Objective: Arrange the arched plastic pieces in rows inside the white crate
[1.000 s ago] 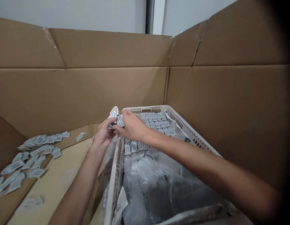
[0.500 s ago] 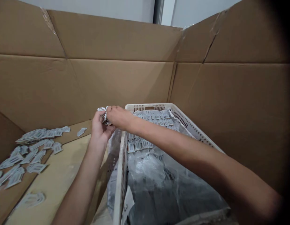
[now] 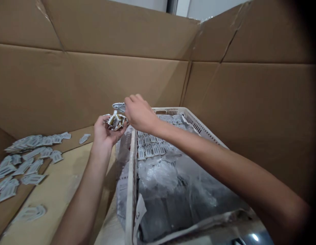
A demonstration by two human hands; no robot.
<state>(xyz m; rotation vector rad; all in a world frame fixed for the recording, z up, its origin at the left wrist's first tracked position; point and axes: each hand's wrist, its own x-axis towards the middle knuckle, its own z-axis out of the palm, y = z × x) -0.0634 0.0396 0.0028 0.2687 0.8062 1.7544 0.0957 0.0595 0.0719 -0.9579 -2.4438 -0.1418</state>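
My left hand (image 3: 104, 131) is cupped palm-up, holding a small bunch of grey-white plastic clips (image 3: 115, 121). Just above it my right hand (image 3: 139, 111) pinches a single grey clip (image 3: 119, 107) lifted off the bunch. Both hands hover over the near-left corner of a white plastic crate (image 3: 130, 163). The crate is lined with a clear plastic bag (image 3: 173, 190), and rows of the same clips (image 3: 150, 149) lie inside it.
Tall cardboard walls (image 3: 117, 78) surround the area. Several loose clips (image 3: 27, 160) are spread on a cardboard surface (image 3: 61, 190) at the left. One more clip (image 3: 32, 212) lies near the bottom left. A paper slip (image 3: 139, 212) hangs inside the crate.
Both hands rose slightly and moved left. The right hand pulled one clip up and away from the bunch, which now rests in the opened left palm.
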